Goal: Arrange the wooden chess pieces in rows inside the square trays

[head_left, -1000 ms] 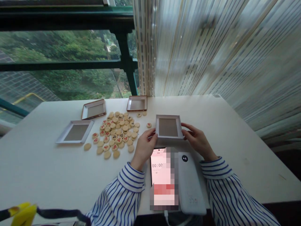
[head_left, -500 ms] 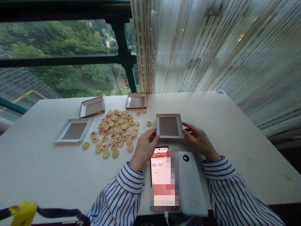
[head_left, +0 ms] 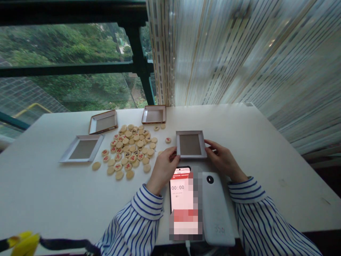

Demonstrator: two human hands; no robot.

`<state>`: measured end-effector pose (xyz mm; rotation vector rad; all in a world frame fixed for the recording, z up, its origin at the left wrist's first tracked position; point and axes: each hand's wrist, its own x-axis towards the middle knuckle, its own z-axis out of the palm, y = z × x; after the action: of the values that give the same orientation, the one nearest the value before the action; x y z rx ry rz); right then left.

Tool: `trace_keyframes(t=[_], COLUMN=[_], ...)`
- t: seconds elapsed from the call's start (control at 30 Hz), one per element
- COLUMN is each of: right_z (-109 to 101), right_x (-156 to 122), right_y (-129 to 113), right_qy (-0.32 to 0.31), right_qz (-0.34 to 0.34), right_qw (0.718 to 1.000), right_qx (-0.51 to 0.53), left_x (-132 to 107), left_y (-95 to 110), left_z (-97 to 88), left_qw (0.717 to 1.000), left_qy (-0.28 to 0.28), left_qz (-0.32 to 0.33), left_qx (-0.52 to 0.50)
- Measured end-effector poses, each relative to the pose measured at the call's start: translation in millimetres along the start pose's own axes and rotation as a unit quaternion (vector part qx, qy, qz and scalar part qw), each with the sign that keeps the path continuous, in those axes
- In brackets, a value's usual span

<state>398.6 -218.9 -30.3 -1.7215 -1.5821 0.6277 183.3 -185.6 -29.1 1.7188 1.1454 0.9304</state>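
My left hand (head_left: 163, 167) grips the left edge of a shallow square white box tray (head_left: 190, 144) with a grey inside, and my right hand (head_left: 223, 160) grips its right edge. The tray rests on the white table (head_left: 53, 199) just beyond a phone (head_left: 181, 193) showing 00:00. Both hands have fingers curled on the tray's rim. A pile of round wooden game pieces (head_left: 130, 147) with red and black marks lies to the left of my left hand.
Three more shallow box trays lie on the table: a white one (head_left: 82, 149) at left, a brown-edged one (head_left: 103, 121) behind it and another (head_left: 154, 114) at the back. A white power bank (head_left: 217, 209) lies beside the phone. Striped curtains hang at the right, a window at the back left.
Both hands stay on the tray, which barely shifted. The camera tilted slightly.
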Motion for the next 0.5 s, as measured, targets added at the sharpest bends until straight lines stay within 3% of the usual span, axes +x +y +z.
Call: trace_keyframes(t=[0.5], right_z=[1.8], right_x=[0.7], right_y=[0.9], right_qy=[0.008], right_qz=[-0.023], right_qw=[0.999], right_qx=[-0.024], left_x=[-1.1], left_y=[-3.8], left_z=[1.1], left_qw=[1.000], left_qy=[0.004], left_qz=[-0.004], left_qx=[0.026])
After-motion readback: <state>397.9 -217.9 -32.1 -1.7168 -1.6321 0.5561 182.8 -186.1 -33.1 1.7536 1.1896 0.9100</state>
